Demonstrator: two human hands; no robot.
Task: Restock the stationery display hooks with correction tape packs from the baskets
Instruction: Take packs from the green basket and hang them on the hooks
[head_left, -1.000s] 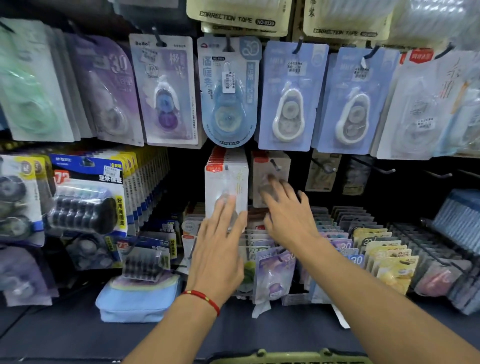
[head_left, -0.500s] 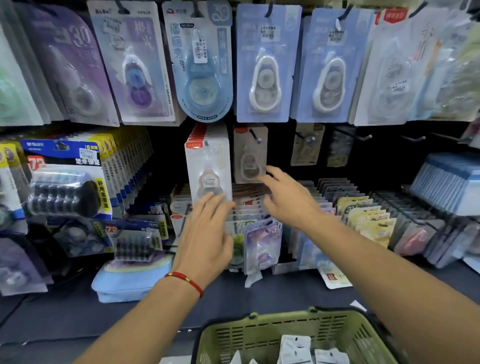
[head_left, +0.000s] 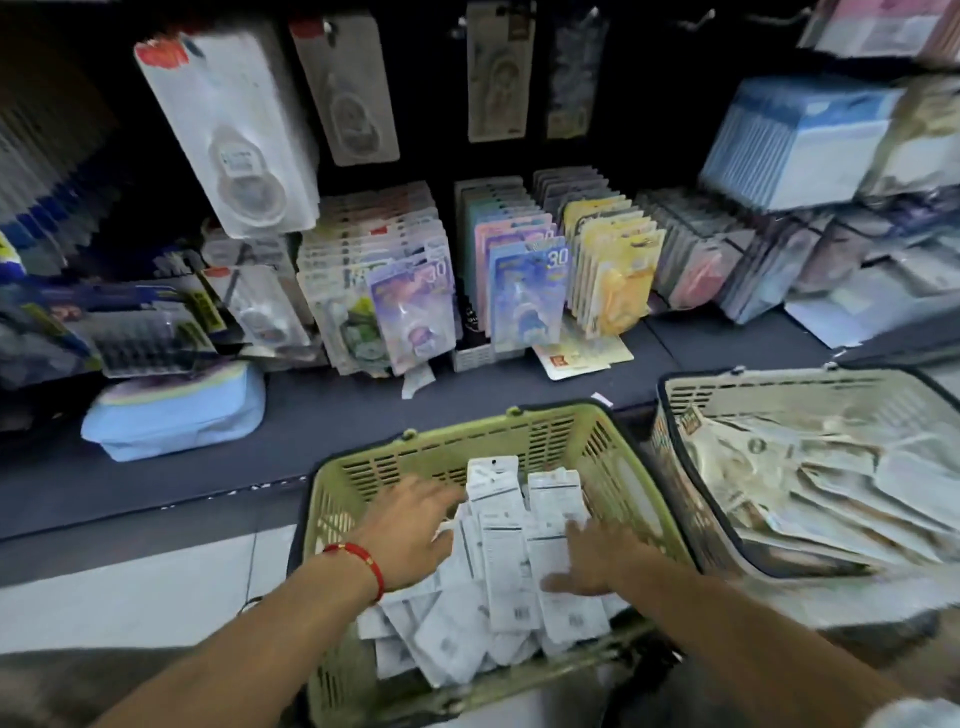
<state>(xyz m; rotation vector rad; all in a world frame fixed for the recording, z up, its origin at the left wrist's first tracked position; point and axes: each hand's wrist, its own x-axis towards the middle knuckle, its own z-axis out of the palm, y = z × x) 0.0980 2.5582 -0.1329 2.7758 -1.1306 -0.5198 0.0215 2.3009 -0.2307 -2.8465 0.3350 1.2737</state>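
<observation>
A green basket below the shelf holds several white correction tape packs lying back side up. My left hand, with a red cord on its wrist, reaches into the basket and touches the left side of the pile with spread fingers. My right hand lies flat on the packs at the right of the pile. Neither hand grips a pack. Up on the display, a white correction tape pack hangs on a hook, with a thinner row beside it.
A second, pale basket with clear-wrapped packs stands to the right. Rows of coloured correction tape packs stand on the dark shelf. A light blue pouch lies at the left. White floor tiles lie below.
Both hands have dropped from the hanging packs on the display down into the green basket. My view has tilted downward, bringing both baskets into sight.
</observation>
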